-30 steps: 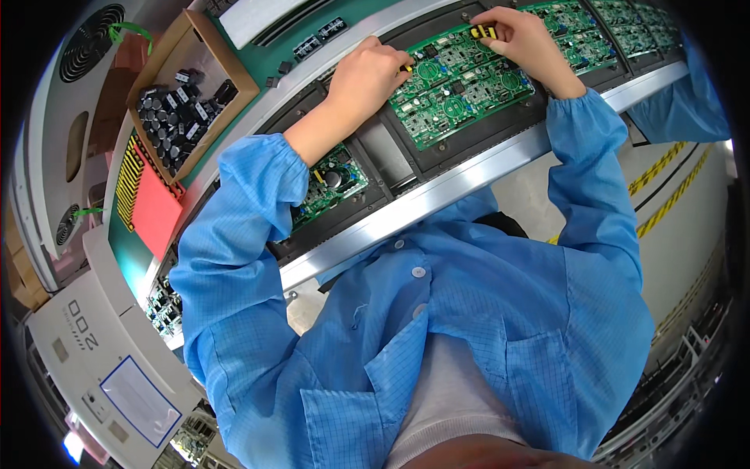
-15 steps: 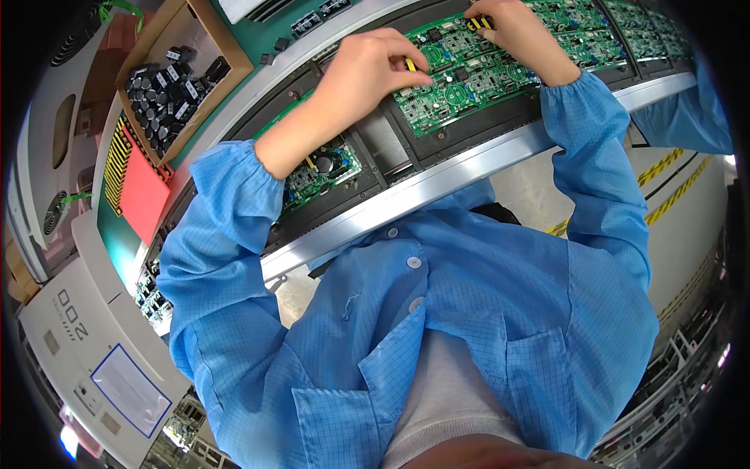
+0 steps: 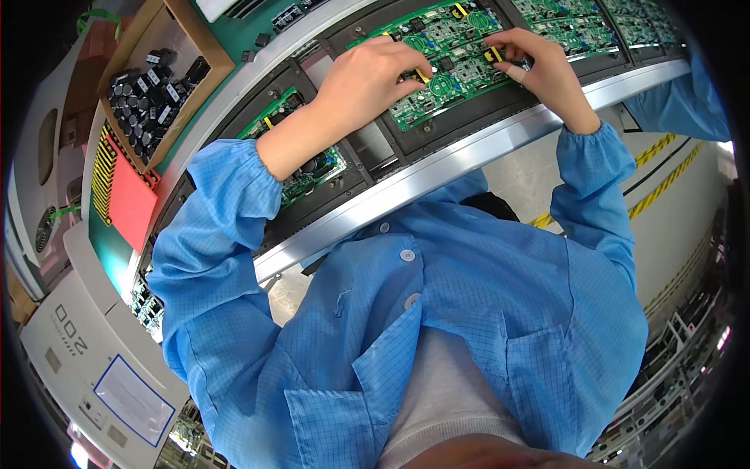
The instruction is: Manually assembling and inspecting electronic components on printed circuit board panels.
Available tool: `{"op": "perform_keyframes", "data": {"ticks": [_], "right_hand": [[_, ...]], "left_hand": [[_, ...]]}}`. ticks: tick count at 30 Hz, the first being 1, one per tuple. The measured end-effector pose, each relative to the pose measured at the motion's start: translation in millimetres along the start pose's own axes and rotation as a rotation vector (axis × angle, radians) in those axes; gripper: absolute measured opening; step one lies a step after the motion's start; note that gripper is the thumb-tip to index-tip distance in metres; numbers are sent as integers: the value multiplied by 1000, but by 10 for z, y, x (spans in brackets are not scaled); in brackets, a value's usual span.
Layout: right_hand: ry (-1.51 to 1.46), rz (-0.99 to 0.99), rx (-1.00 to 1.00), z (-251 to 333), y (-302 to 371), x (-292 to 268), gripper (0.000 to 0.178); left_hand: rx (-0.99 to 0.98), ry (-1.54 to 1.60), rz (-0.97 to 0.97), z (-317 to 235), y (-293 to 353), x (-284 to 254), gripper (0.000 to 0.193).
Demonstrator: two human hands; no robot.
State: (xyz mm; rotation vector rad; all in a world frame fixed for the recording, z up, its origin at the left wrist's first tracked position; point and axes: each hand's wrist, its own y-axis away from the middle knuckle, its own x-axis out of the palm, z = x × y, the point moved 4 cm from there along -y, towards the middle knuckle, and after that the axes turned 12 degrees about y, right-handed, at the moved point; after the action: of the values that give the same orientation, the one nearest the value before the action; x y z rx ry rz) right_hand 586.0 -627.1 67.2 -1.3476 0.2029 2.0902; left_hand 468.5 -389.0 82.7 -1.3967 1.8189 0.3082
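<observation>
My left hand (image 3: 371, 78) bends over the left side of a green circuit board (image 3: 461, 74), its thumb and fingers closed on a small yellow-and-black transformer (image 3: 424, 76). At the board's right side, my right hand (image 3: 539, 64) pinches another yellow-and-black transformer (image 3: 493, 55) low against the board; whether it is fully seated I cannot tell. A dark piece shows in the crook of that hand. One more such transformer (image 3: 459, 10) stands at the board's far edge. Beneath my left forearm lies a second green board (image 3: 320, 168), partly hidden.
The boards sit in black carriers (image 3: 363, 156) along a line with a silver metal rail (image 3: 437, 156) in front. A cardboard box (image 3: 211, 47) of black capacitors stands at left, near a red sheet (image 3: 131, 199). More populated boards (image 3: 566, 27) lie to the right.
My right hand has let go of the transformer at the board's far edge and come nearer, onto another. My left hand has shifted slightly nearer and right over the board. The view has moved slightly.
</observation>
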Motion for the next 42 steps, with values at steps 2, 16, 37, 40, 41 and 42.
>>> {"op": "perform_keyframes", "data": {"ticks": [2, 16, 37, 40, 41, 42], "right_hand": [[79, -54, 17, 3, 43, 3, 34], [339, -61, -152, 101, -93, -1, 31], [142, -694, 267, 62, 628, -20, 15], [82, -658, 285, 45, 627, -5, 15], [92, -662, 277, 41, 622, -14, 15], [99, -661, 282, 47, 613, -23, 15]], "left_hand": [[21, -15, 2, -5, 27, 51, 20], [184, -213, 57, 0, 79, 119, 21], [201, -135, 63, -18, 40, 29, 17], [201, -159, 83, -53, 39, 11, 18], [209, -161, 73, -40, 30, 6, 18], [218, -155, 69, -30, 42, 1, 17]]}}
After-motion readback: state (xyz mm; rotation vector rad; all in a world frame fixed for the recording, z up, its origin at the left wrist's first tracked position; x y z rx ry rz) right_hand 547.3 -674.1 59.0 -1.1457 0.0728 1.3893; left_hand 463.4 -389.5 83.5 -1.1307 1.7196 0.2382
